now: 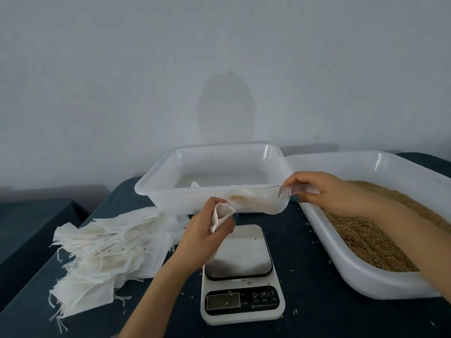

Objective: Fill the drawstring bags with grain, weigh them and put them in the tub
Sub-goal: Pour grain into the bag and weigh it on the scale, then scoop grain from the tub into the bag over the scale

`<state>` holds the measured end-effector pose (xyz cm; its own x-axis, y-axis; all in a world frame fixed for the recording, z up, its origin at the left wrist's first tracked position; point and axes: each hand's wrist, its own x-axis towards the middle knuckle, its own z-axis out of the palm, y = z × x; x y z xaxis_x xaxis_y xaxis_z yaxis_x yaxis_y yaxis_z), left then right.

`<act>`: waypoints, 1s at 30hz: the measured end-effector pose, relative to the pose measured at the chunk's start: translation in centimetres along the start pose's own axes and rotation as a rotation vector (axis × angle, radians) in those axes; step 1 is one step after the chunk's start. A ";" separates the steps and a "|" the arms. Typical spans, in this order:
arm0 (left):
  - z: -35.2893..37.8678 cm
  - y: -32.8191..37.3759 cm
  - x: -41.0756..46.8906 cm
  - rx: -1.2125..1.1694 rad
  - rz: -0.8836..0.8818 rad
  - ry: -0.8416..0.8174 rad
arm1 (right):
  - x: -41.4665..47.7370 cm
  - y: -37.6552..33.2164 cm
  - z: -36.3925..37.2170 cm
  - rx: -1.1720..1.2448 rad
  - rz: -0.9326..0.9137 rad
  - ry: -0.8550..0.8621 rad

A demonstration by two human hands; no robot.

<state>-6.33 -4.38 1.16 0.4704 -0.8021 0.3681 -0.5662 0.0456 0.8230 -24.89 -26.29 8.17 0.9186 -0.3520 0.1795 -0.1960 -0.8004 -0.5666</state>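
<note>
My left hand [207, 230] grips a small white drawstring bag [220, 215] with its mouth held open, just above the scale [240, 272]. My right hand [317, 191] holds the handle of a clear plastic scoop [258, 200]. The scoop lies nearly level with its tip at the bag's mouth, and a little grain sits near the tip. A white tub [156, 189] stands behind the scale with a white bag lying inside it. A second white tub [366, 276] on the right holds brown grain [371, 237].
A pile of flat empty drawstring bags [105, 252] lies on the dark table [314, 313] to the left of the scale. Loose grains are scattered on the scale and on the table around it. The scale's display is lit. A pale wall rises behind the table.
</note>
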 end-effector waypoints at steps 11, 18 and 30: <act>-3.0 -0.1 0.4 0.438 0.137 0.019 | -1.0 2.0 -2.3 0.058 0.324 0.369; -3.3 2.2 1.8 0.531 0.160 0.133 | -2.1 5.4 -3.5 -0.375 0.713 0.047; -0.6 -1.1 1.8 0.260 -0.100 0.024 | -1.3 0.6 -1.2 -0.596 0.486 0.030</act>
<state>-4.45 -5.53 1.22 0.5473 -0.7801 0.3031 -0.6692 -0.1905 0.7182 -26.64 -26.91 8.57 0.6739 -0.7373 0.0480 -0.7348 -0.6756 -0.0603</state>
